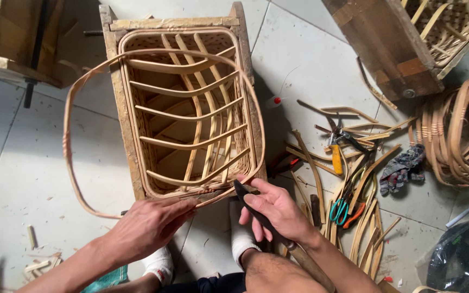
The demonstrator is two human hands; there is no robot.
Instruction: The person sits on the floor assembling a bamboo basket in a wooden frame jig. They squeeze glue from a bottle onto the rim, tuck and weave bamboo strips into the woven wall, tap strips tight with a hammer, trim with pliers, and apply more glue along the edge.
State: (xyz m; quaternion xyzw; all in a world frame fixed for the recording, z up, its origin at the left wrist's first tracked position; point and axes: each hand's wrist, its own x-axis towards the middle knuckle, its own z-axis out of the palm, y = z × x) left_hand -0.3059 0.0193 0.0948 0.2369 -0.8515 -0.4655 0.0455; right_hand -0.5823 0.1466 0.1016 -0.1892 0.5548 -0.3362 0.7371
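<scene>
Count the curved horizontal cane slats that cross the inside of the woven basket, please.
6. They are stacked from far to near inside the woven cane basket in its wooden frame. More may hide under the hands.

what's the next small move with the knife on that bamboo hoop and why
Probably draw the knife along the hoop's strip near the basket's front rim. The right hand has the blade tip there, and the left hand pins the same strip beside it.

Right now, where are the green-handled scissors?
In the head view, the green-handled scissors lie on the tiled floor to the person's right, among loose bamboo strips, beside orange-handled pliers.
</scene>
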